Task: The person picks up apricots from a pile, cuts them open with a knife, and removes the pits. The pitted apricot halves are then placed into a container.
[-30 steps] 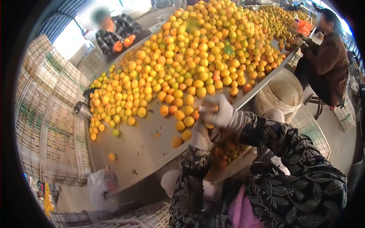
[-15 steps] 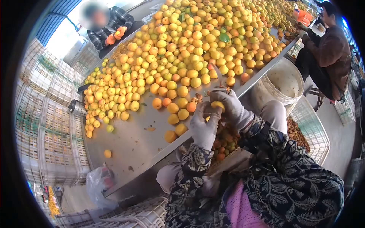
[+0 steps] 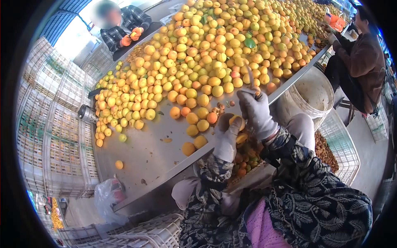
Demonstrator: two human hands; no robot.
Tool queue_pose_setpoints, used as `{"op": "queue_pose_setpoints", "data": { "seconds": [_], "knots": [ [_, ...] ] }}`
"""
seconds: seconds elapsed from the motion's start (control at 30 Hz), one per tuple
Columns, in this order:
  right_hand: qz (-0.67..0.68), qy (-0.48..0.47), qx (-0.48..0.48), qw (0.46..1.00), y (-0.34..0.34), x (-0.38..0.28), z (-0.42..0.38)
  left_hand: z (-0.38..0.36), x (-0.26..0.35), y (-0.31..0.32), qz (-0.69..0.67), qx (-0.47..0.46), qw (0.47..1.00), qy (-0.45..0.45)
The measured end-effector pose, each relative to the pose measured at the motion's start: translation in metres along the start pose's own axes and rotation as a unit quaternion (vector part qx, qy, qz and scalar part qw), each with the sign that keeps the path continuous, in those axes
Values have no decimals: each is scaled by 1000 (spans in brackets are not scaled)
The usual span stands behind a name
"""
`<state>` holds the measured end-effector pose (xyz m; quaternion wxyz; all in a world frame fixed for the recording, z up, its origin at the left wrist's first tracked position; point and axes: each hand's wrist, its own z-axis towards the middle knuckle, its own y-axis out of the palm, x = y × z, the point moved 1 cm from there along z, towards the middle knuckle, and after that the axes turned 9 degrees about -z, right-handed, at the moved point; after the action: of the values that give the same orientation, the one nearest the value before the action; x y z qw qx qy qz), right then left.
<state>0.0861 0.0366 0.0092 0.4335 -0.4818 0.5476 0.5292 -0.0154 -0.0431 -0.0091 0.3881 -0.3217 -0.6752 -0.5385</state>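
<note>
My left hand (image 3: 226, 138), in a pale glove, is closed round a yellow-orange fruit piece (image 3: 236, 121) just over the metal table's edge. Close by on the right, my gloved right hand (image 3: 255, 111) grips a knife (image 3: 250, 77), its curved blade pointing up towards the fruit pile. Another yellow fruit piece (image 3: 241, 138) shows below, between my hands. Beneath them, a container of orange and green fruit (image 3: 245, 163) is partly hidden by my hands and sleeves. A large heap of yellow-orange fruits (image 3: 198, 53) covers much of the table (image 3: 144, 159).
White crates (image 3: 62, 136) are stacked at left. A white bucket (image 3: 312, 93) and a crate of brown pieces (image 3: 347, 153) stand at right. A clear plastic bag (image 3: 105, 198) hangs by the near corner. One person (image 3: 124, 27) is across the table, another (image 3: 364, 62) at right.
My right hand has moved apart from my left and now holds the knife more upright. A fruit piece has appeared below, between my hands. The view has shifted slightly.
</note>
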Motion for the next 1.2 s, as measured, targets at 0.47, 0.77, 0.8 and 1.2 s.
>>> {"op": "queue_pose_setpoints", "data": {
  "seconds": [0.47,0.77,0.8,1.2],
  "knots": [
    [107,-103,-97,984,34,-42,2,15,-21,-26,-42,-23,999,10],
    [-23,-193,-216,957,46,-23,9,14,-12,-38,417,-42,893,163],
    [-11,-226,-234,945,51,-22,8,17,-14,-41,408,-45,909,76],
    [280,39,-292,914,53,-23,19,20,16,-45,-117,-160,970,-138]
  ]
}}
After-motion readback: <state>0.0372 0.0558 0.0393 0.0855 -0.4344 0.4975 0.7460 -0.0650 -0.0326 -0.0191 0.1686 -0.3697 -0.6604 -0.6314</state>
